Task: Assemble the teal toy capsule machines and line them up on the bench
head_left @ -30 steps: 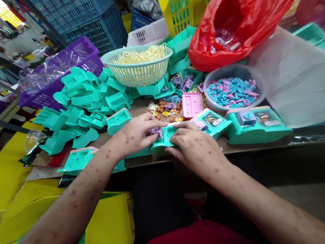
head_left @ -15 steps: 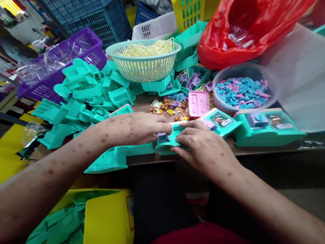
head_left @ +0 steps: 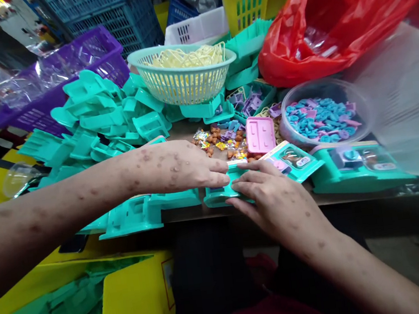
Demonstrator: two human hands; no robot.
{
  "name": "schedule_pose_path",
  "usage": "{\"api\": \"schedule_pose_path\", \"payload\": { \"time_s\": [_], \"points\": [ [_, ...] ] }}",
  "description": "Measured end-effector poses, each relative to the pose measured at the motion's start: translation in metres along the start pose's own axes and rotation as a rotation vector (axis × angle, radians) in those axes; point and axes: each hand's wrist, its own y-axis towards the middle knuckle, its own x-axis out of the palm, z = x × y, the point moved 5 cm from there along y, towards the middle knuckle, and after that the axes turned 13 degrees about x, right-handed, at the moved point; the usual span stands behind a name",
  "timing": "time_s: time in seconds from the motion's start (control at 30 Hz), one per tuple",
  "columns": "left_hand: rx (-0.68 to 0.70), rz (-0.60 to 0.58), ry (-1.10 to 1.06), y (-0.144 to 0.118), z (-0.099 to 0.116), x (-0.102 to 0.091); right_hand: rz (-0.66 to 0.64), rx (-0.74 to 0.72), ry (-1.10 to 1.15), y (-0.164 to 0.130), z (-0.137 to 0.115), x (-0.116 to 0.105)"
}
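Note:
At the table's front edge a teal plastic toy housing point(head_left: 217, 196) lies between my two hands. My left hand point(head_left: 191, 166) reaches over its left part, fingers together and pointing down onto it; the fingertips hide what they press. My right hand point(head_left: 273, 187) grips its right end, thumb at the near side and fingers across the top. Just right of it sits a teal toy panel point(head_left: 301, 160) with a pink knob and a clear window. Farther right rests another teal toy unit point(head_left: 364, 167) with a blue knob. Behind my hands is a pink tray point(head_left: 260, 135).
Small brown and wrapped pieces point(head_left: 226, 142) lie mid-table. A basket of cream parts point(head_left: 186, 81), a clear tub of blue and pink parts point(head_left: 322, 119) and a red bag point(head_left: 331, 27) stand behind. Teal housings point(head_left: 103, 118) pile up left; a yellow bin point(head_left: 134, 296) is below.
My view has shifted slightly. My left hand has come a little farther over the teal housing, covering its left part more. My right hand keeps its hold.

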Motion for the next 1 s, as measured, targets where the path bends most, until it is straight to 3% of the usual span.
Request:
{"api": "schedule_pose_path", "payload": {
  "time_s": [0.23,0.4,0.6,0.73,1.0],
  "points": [
    [0.060,0.042,-0.089,-0.008,-0.003,0.008,0.010,-0.008,-0.006,0.000,0.001,0.000],
    [0.151,-0.027,-0.033,-0.002,-0.002,0.009,0.006,-0.011,-0.016,0.001,0.000,0.000],
    [0.088,0.046,-0.139,-0.002,-0.008,0.011,-0.004,0.000,-0.010,0.001,0.001,0.000],
    [0.090,0.023,-0.171,-0.005,-0.011,0.014,-0.007,-0.015,0.013,0.001,0.001,0.000],
    [0.214,0.001,0.077,-0.004,0.002,0.006,-0.011,-0.055,0.045,0.004,0.000,0.000]
  ]
}}
